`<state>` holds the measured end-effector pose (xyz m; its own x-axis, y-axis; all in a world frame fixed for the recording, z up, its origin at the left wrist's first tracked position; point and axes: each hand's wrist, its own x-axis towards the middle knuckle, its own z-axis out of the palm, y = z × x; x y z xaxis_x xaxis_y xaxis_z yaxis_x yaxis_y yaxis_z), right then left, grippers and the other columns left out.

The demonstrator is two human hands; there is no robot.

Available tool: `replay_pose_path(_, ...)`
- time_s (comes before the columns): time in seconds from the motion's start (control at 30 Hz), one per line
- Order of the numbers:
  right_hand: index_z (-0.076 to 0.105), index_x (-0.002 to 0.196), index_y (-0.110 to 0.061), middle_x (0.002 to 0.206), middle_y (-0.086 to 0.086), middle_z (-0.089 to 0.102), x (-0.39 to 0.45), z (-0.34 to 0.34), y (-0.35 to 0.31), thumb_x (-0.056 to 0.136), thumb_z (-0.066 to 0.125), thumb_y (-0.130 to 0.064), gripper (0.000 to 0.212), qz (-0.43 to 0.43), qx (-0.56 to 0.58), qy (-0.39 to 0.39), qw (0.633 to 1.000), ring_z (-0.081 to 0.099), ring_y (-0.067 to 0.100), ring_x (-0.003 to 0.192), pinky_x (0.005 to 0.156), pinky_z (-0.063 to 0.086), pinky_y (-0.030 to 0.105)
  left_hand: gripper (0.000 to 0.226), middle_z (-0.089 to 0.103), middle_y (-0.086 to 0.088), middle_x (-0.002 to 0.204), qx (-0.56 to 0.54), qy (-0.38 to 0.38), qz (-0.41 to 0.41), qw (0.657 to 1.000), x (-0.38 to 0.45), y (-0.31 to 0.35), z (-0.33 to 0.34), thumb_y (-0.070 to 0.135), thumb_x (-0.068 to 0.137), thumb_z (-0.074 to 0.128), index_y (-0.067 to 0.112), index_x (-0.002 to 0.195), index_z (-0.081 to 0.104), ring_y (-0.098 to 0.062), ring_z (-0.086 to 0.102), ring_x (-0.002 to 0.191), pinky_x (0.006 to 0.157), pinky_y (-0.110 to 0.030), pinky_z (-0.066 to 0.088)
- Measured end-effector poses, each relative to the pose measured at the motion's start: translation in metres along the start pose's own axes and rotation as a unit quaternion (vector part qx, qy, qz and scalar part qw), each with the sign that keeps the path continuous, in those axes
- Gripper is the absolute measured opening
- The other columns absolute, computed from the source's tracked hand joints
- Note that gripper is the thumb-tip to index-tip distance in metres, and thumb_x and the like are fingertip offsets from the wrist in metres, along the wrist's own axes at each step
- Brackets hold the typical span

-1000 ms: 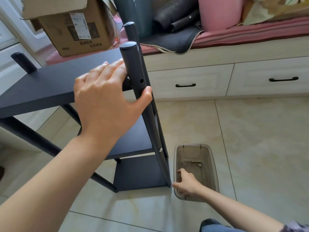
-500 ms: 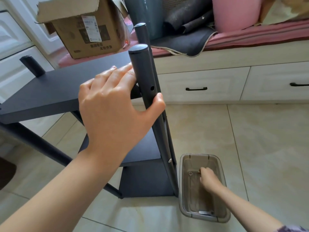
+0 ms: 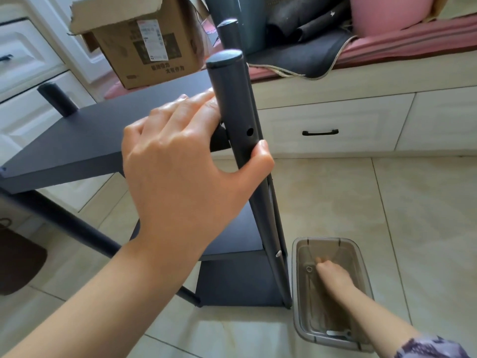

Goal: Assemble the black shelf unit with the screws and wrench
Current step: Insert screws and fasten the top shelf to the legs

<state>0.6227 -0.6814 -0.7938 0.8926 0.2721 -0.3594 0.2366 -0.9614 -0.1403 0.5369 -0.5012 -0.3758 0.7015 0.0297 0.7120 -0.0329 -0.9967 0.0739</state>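
The black shelf unit stands on the tile floor with its top board (image 3: 90, 135) and two lower boards (image 3: 232, 236). My left hand (image 3: 185, 171) grips the near right post (image 3: 232, 86) just below an empty screw hole (image 3: 249, 132). Lower on that post sits a silver screw head (image 3: 278, 253). My right hand (image 3: 333, 277) reaches down into a clear plastic bin (image 3: 325, 239) beside the post's foot. Its fingertips are at a small screw (image 3: 309, 269) on the bin's bottom. Whether they pinch it is hidden. A pale metal piece (image 3: 335, 333) lies at the bin's near end.
A cardboard box (image 3: 144, 47) sits on the bench behind the shelf. White drawers with black handles (image 3: 320, 132) run along the back. Dark mats and a pink cushion (image 3: 382, 11) lie on the bench top. A dark mat (image 3: 18, 262) lies on the floor at left.
My right hand went from the bin's near rim down into the bin and now sits at a screw near its far end. My left hand kept its grip on the post.
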Motion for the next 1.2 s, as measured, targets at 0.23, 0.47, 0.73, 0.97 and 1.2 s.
replay_pose_path(0.23, 0.045, 0.143, -0.007, 0.138, 0.015, 0.051, 0.002, 0.011, 0.000, 0.101, 0.039, -0.002, 0.042, -0.072, -0.072, 0.003, 0.995, 0.063, 0.027, 0.112, 0.090, 0.055, 0.036, 0.047, 0.070, 0.010, 0.120, -0.010, 0.008, 0.007, 1.000, -0.001, 0.000, 0.001, 0.061, 0.084, 0.050, 0.029, 0.108, 0.073, -0.018, 0.059, 0.119, 0.101, -0.034, 0.033)
replay_pose_path(0.47, 0.032, 0.148, -0.005, 0.140, 0.018, 0.050, -0.005, 0.000, -0.008, 0.098, 0.043, 0.006, 0.052, -0.089, -0.089, 0.023, 0.992, 0.063, 0.031, 0.114, 0.092, 0.055, 0.039, 0.046, 0.070, 0.011, 0.119, -0.011, 0.007, 0.009, 1.000, -0.001, -0.001, 0.001, 0.062, 0.083, 0.050, 0.028, 0.105, 0.073, -0.018, 0.060, 0.118, 0.100, -0.034, 0.034)
replay_pose_path(0.73, 0.062, 0.095, -0.008, 0.097, 0.005, 0.062, -0.045, -0.068, -0.021, 0.091, 0.055, -0.005, 0.009, -0.114, 0.097, 0.061, 0.987, 0.059, 0.020, 0.088, 0.075, 0.049, 0.030, 0.051, 0.070, 0.007, 0.124, -0.020, -0.004, 0.036, 0.999, 0.003, -0.007, -0.005, 0.062, 0.084, 0.051, 0.026, 0.112, 0.074, -0.022, 0.060, 0.123, 0.102, -0.040, 0.038)
replay_pose_path(0.97, 0.075, 0.083, -0.007, 0.074, 0.002, 0.074, -0.114, -0.182, -0.032, 0.092, 0.069, -0.020, 0.017, -0.143, 0.233, 0.088, 0.958, 0.070, 0.005, 0.063, 0.069, 0.058, 0.022, 0.057, 0.070, 0.005, 0.126, -0.031, -0.022, 0.040, 0.998, 0.001, -0.007, -0.011, 0.063, 0.082, 0.050, 0.025, 0.116, 0.074, -0.025, 0.059, 0.124, 0.101, -0.040, 0.038)
replay_pose_path(1.2, 0.070, 0.073, -0.006, 0.056, 0.003, 0.069, -0.203, -0.285, -0.065, 0.086, 0.070, -0.037, 0.033, -0.198, 0.340, 0.152, 0.907, 0.067, 0.012, 0.047, 0.058, 0.058, 0.027, 0.061, 0.068, 0.005, 0.130, -0.044, -0.056, 0.039, 0.997, -0.005, -0.010, -0.019, 0.065, 0.080, 0.053, 0.025, 0.122, 0.072, -0.026, 0.057, 0.127, 0.103, -0.041, 0.036)
